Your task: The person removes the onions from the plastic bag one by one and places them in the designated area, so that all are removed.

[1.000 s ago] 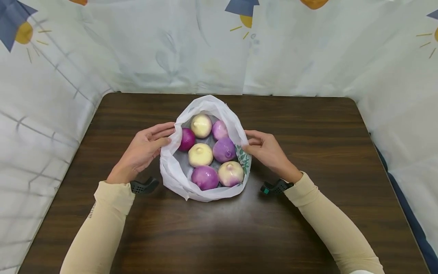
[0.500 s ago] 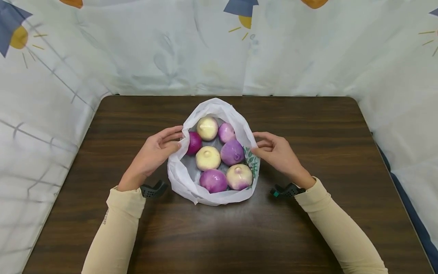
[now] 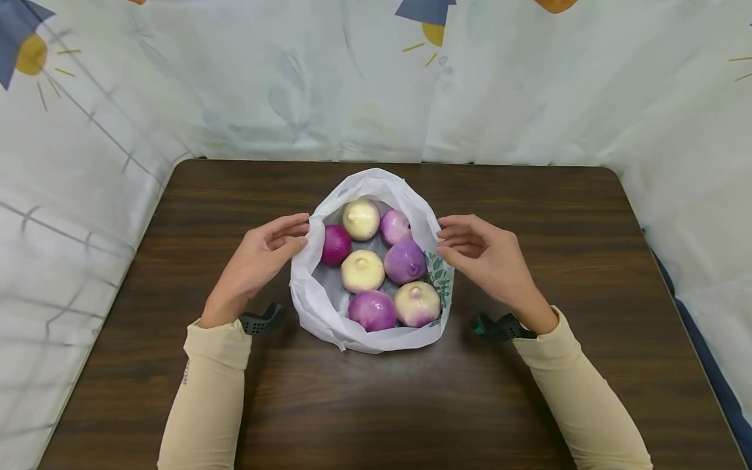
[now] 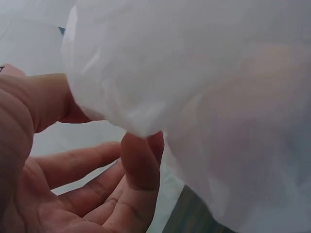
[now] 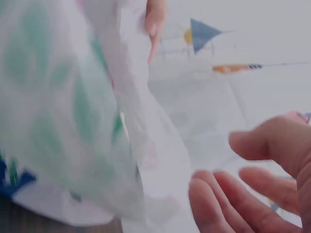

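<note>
A white plastic bag [image 3: 320,320] with a green leaf print stands with its mouth wide open on the brown table. Inside lie several onions: a dark red one [image 3: 337,245], purple ones such as the front onion [image 3: 373,310], and pale ones such as the middle onion [image 3: 362,270]. At the bag's left rim my left hand [image 3: 252,267] touches the plastic with its fingertips; the left wrist view shows thumb and fingers spread apart there. My right hand [image 3: 487,258] is beside the right rim, its fingers loosely bent and holding nothing; the right wrist view shows a gap to the bag.
The dark wood-grain table [image 3: 376,405] reaches out on all sides of the bag. Patterned white curtains [image 3: 264,85] hang behind it and along both sides. Each wrist wears a black strap, such as the right strap [image 3: 502,326].
The bag and both hands have shifted slightly to the right over the table. Most recently my right hand has drawn off the bag's right rim.
</note>
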### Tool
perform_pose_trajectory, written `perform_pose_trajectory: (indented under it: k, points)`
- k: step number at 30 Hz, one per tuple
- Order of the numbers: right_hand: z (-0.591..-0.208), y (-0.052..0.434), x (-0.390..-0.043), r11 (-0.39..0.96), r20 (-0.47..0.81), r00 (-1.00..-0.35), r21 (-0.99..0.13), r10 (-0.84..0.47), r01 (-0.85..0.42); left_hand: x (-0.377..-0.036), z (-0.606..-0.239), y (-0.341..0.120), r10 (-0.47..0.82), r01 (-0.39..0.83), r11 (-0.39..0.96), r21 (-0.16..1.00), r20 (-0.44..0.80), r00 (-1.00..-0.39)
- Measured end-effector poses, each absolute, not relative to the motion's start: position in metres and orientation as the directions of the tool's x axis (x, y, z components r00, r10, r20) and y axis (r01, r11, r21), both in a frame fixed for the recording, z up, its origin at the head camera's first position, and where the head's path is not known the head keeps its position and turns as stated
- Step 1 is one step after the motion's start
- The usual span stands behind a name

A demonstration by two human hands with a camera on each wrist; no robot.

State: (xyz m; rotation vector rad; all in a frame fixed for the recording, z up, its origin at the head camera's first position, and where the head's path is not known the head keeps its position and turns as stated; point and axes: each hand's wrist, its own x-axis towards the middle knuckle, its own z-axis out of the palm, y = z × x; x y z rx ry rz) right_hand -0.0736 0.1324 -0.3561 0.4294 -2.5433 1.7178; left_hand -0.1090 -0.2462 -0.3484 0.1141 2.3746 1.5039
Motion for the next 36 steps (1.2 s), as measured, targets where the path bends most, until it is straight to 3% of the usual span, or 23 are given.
perform_pose_trajectory:
  k: [7, 25, 36]
  points:
    - [-0.362, 0.123, -0.062, 0.416, 0.109, -0.920, -0.867, -0.377, -0.273, -0.107, -0.354, -0.252, 0.273, -0.138, 0.383, 0.913, -0.255, -0.928]
    - [-0.378, 0.130, -0.047, 0.570, -0.054, -0.843, -0.759, -0.536, -0.314, -0.100, -0.353, -0.261, 0.393, -0.071, 0.343, 0.937, -0.212, -0.895]
    - [-0.383, 0.126, -0.045, 0.592, -0.051, -0.795, -0.696, -0.605, -0.406, -0.099, -0.351, -0.261, 0.427, -0.044, 0.319, 0.947, -0.185, -0.885]
